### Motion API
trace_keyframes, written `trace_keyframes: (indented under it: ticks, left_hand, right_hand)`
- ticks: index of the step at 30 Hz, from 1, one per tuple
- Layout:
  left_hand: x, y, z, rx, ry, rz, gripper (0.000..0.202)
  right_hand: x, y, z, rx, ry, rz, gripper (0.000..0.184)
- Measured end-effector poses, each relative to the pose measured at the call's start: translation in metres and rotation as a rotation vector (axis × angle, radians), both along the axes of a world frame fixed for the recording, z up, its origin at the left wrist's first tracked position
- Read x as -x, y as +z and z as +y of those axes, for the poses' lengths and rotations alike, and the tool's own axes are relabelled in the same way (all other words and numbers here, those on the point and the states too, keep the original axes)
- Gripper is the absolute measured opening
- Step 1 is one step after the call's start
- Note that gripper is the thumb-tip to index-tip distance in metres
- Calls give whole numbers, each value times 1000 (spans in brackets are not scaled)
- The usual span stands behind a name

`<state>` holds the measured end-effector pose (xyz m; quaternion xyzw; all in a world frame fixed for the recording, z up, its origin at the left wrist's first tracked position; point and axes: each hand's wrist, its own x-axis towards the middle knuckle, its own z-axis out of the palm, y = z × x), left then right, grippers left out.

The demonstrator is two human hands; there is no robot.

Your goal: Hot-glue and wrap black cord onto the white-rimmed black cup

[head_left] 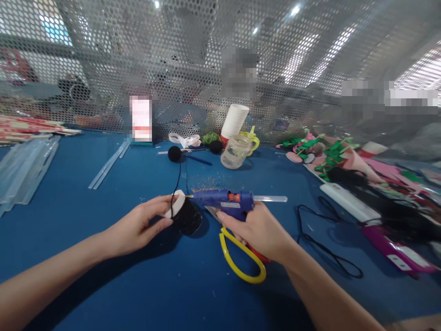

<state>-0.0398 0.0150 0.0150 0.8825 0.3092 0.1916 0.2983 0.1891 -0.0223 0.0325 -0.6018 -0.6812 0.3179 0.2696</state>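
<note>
Between the fingertips and thumb of my left hand (149, 218) is a cup-shaped piece (188, 218), black around its side with a white end. A strand of black yarn (179, 174) crosses its white part and leads back to a black yarn ball (174, 154). My right hand (257, 227) is wrapped around the handle of a blue glue gun (220, 197). Its nozzle points left at the white edge of the cup-shaped piece; whether they touch I cannot tell. A clear glue stick (272, 198) sticks out of the gun's back. Under my right hand lie scissors with yellow handles (243, 273), partly hidden.
Behind stand a clear jar (235, 154) and stacked white paper cups (236, 117), near a blue pen (198, 159). Glue sticks (25, 172) lie at the left. Power strips (351, 202), a black cord (330, 250) and craft flowers (327, 158) occupy the right. A perforated metal screen (186, 55) rises behind.
</note>
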Motion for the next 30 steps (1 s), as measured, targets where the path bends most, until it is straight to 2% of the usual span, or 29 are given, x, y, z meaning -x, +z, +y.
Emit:
trace_keyframes:
  ticks: [9, 13, 18, 22, 30]
  left_hand:
    - [0, -1, 0, 3, 0, -9, 15]
    - [1, -1, 0, 2, 7, 0, 15]
    - [0, 0, 0, 8, 17, 5, 16]
    - [0, 0, 0, 5, 23, 3, 16]
    - [0, 0, -1, 11, 23, -10, 17]
  right_hand:
    - [0, 0, -4, -32, 37, -15, 19]
    - [1, 2, -9, -24, 68, 2, 25]
    - [7, 7, -13, -10, 14, -5, 24]
    - [8, 9, -13, -3, 23, -5, 21]
    - [1, 1, -4, -77, 62, -54, 19]
